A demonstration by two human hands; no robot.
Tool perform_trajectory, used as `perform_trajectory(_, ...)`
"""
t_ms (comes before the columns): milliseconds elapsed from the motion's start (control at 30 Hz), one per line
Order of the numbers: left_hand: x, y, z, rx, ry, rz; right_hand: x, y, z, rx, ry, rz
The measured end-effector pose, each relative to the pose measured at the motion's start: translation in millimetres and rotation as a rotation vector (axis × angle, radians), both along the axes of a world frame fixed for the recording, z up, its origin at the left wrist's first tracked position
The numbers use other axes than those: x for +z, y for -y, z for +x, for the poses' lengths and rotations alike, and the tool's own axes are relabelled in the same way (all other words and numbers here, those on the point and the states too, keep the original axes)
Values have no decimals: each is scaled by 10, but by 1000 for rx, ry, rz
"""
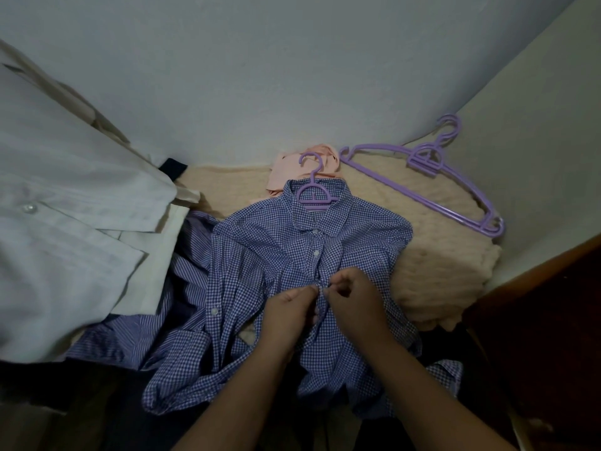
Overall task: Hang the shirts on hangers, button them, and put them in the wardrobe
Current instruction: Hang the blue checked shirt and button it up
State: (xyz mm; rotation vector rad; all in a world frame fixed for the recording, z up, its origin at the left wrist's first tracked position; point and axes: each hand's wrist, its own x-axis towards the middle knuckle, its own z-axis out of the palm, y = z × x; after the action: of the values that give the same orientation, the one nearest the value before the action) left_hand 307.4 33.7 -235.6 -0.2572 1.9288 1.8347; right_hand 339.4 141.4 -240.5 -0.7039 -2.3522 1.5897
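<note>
Our left hand and right hand pinch the placket of the blue gingham cotton shirt, lying on the bed on its purple plastic hanger; upper buttons look fastened, lower ones and the wardrobe remain.

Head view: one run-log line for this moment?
step: buttoning | checked shirt: on hanger | left hand, right hand: pinching placket | spare hangers: unused
</note>
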Motion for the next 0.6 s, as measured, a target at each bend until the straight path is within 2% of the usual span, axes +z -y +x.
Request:
perform_trajectory(200,-35,7,-16,-12,33,39,-28,-20,17,67,-32,67)
perform_trajectory(467,-65,-12,-38,19,79,136,-54,-36,13,33,-29,38)
perform_trajectory(600,-116,36,-70,-55,60,145,7,-87,13,138,-22,50)
